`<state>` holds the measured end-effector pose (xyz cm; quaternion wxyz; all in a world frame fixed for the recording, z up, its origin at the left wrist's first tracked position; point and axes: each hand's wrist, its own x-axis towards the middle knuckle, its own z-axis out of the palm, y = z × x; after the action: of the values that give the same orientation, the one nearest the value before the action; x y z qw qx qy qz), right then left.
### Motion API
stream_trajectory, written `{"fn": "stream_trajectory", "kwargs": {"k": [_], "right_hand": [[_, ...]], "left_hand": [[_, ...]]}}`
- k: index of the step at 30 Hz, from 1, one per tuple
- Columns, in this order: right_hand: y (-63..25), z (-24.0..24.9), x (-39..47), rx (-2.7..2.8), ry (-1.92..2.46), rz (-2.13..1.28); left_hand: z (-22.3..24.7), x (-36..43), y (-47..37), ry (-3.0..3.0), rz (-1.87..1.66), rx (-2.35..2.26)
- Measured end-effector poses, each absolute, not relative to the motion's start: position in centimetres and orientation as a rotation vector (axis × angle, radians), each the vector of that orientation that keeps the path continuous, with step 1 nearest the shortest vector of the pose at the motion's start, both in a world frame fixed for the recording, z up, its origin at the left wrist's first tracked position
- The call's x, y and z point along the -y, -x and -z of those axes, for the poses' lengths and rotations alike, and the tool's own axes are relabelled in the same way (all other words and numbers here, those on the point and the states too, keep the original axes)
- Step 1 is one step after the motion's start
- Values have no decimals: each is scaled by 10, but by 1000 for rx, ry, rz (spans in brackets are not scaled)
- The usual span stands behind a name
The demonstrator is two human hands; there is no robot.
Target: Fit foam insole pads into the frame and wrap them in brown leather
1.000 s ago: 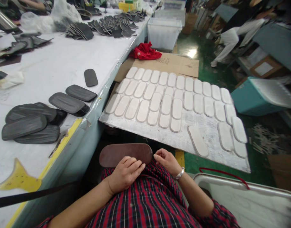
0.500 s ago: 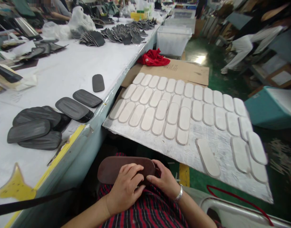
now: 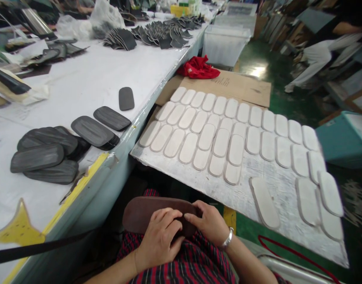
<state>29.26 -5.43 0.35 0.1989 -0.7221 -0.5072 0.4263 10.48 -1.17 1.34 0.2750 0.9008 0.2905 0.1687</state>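
Observation:
Across my lap, over a red and black striped garment [image 3: 181,266], lies a dark brown leather-like panel [image 3: 139,215], long with rounded ends. My left hand [image 3: 163,234] rests over its near edge with bent fingers pressed on its top face. At the right end, my right hand [image 3: 212,223] grips the panel, thumb on top and the other fingers mostly hidden behind it. My fingertips almost meet there. Whether a small piece sits between them I cannot make out.
Pale rounded panels [image 3: 188,148] lie in rows on a board [image 3: 243,201] ahead. On the white table [image 3: 80,83] at left are dark grey rounded panels [image 3: 92,130] and a stack of dark pieces [image 3: 120,38]. A red cloth [image 3: 200,68], plastic bin [image 3: 225,43] and another person's legs [image 3: 317,59] are beyond.
The view has shifted slightly, so the board sits a little further right. My right hand has drawn over the panel's end, its fingers curling closer. Both hands keep hold of the panel.

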Motion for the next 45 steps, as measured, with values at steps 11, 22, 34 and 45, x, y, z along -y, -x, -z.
{"fn": "stream_trajectory", "kwargs": {"k": [11, 22, 34, 45], "right_hand": [[-292, 4, 50, 1413, 1969, -1189], [-277, -1, 90, 1727, 1952, -356], [-217, 7, 62, 2456, 1740, 84], [-166, -2, 27, 2592, 1660, -69]], "left_hand": [[-21, -3, -93, -2448, -234, -689], [3, -34, 9, -2360, -243, -1130], [36, -1, 13, -1544, -684, -994], [34, -1, 21, -1359, -664, -869]]}}
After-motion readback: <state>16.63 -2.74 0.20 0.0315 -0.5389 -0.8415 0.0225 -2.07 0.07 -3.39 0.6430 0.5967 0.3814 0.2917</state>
